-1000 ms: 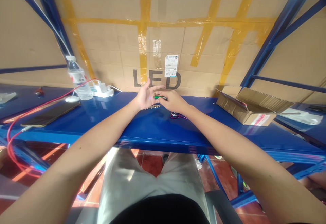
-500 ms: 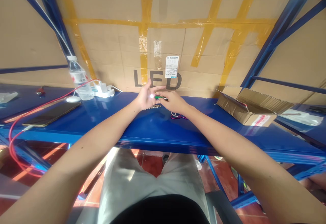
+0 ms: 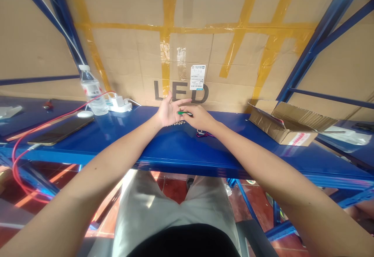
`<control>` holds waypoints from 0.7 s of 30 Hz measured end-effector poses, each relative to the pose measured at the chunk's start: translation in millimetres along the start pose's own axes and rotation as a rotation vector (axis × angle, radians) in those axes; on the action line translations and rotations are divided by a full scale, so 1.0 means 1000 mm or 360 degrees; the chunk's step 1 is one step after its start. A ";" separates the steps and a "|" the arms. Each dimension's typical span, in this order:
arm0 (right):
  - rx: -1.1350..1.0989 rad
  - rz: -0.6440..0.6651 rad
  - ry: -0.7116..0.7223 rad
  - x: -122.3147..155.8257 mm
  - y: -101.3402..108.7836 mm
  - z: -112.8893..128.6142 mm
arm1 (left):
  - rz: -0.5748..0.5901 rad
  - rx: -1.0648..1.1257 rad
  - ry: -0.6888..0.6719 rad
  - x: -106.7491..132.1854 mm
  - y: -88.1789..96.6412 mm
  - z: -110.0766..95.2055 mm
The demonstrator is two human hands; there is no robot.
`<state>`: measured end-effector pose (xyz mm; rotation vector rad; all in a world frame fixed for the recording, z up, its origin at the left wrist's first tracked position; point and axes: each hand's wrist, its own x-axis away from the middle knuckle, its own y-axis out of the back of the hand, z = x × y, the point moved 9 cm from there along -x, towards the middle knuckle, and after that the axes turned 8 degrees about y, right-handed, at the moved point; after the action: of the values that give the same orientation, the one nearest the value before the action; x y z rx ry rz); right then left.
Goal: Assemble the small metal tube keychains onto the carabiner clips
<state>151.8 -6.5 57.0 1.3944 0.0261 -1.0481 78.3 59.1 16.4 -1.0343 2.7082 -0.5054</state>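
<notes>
A small green flashlight (image 3: 182,113) with a dark rear end is pinched in the fingers of my right hand (image 3: 200,118). It points left at the palm of my left hand (image 3: 167,113), which is turned up with thumb and fingers apart. No light shows on that palm. Whether the flashlight touches the left fingers, I cannot tell. Below the hands, several small shiny metal pieces (image 3: 178,123) lie on the blue table (image 3: 175,146). Partly behind my right wrist rests a purple carabiner (image 3: 202,134).
An open cardboard box (image 3: 298,137) stands at the right. On the left are a water bottle (image 3: 92,89), a white power strip (image 3: 120,106), a phone (image 3: 62,130) and a red cable (image 3: 55,119). A large cardboard panel (image 3: 122,58) with blue rack posts closes off the back.
The bright light that shone at the flashlight's tip onto my left palm is gone. Both hands stay nearly in place.
</notes>
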 end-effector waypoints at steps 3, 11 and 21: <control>-0.0002 0.0011 -0.0045 0.001 0.001 0.000 | -0.0025 0.0044 0.0018 0.001 -0.002 0.001; 0.0043 0.0058 -0.0087 0.001 0.001 0.002 | -0.0088 -0.0037 0.0033 0.004 -0.004 0.003; 0.0360 -0.0037 -0.0223 0.000 0.006 -0.011 | 0.0012 0.0082 0.0056 0.001 -0.008 0.004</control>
<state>161.6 1.3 59.1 1.5224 -0.1846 -1.1946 83.5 51.9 16.2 -1.0108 2.7132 -0.5943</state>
